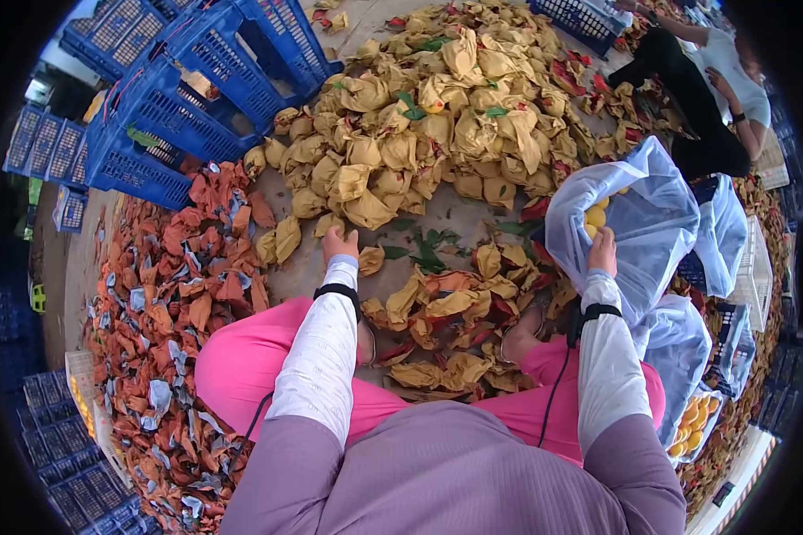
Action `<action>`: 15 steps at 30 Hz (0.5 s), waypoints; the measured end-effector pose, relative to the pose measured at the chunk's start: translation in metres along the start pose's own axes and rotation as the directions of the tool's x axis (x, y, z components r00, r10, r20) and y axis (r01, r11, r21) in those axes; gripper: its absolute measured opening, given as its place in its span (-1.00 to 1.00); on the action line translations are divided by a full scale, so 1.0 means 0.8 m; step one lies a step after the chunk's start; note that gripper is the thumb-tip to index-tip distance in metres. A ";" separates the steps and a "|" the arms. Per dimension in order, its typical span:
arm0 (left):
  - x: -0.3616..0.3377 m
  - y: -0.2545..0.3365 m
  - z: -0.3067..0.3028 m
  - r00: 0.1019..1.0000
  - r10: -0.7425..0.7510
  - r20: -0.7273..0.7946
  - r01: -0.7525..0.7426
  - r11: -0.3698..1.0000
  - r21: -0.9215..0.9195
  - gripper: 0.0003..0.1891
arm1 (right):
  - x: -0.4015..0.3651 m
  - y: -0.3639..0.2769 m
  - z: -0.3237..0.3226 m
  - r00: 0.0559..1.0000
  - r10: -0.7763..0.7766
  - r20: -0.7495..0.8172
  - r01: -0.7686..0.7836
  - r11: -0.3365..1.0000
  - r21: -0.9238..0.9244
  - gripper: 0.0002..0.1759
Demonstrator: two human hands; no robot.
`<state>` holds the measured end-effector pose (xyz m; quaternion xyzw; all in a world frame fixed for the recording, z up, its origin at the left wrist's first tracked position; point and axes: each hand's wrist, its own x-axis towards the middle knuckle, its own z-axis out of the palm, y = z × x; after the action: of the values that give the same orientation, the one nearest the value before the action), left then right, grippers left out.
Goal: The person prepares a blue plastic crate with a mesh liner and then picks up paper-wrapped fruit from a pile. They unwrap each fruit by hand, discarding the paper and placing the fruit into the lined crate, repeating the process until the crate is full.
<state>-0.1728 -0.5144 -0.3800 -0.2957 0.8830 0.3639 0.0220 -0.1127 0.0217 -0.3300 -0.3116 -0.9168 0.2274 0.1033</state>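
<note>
My left hand (339, 244) reaches to the near edge of a large heap of tan paper-wrapped fruit (393, 147). Its thumb and fingers are spread, close against one wrapped fruit (328, 225). On the right, my right hand (603, 252) is at the near side of a container lined with translucent plastic (656, 209). Its fingers are curled beside yellow fruit (595, 216) inside; what they hold, if anything, is hidden. Opened tan wrappers (464, 370) and green leaves (430, 250) lie on the floor between my feet.
Orange-brown wrappers (183, 303) pile up at my left. Blue crates (183, 107) stand at the back left. More plastic liners (674, 339) and a crate of yellow fruit (694, 423) are at my right. Another person (700, 89) sits at the upper right.
</note>
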 end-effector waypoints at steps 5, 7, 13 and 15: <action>0.043 0.080 -0.008 0.964 0.247 -0.099 -0.239 0.967 0.087 -0.36 | -0.020 -0.041 -0.019 0.998 0.030 -0.056 -0.036 0.994 -0.101 -0.65; 0.057 0.094 -0.004 0.925 0.378 -0.034 -0.357 0.897 0.260 -0.44 | -0.017 -0.042 -0.017 0.998 0.020 -0.066 -0.027 0.995 -0.098 -0.65; 0.085 0.065 -0.001 0.946 0.317 -0.068 -0.322 0.941 -0.099 -0.77 | -0.016 -0.027 -0.015 0.995 -0.024 -0.093 0.016 0.997 -0.077 -0.64; 0.085 0.057 0.001 0.948 0.257 -0.189 -0.311 0.878 -0.364 -0.82 | -0.008 -0.024 -0.012 0.996 0.012 -0.087 -0.016 0.998 -0.056 -0.68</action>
<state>-0.2538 -0.5231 -0.3690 -0.1850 0.8261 0.5105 -0.1508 -0.1143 0.0073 -0.3124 -0.3303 -0.9153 0.1886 0.1325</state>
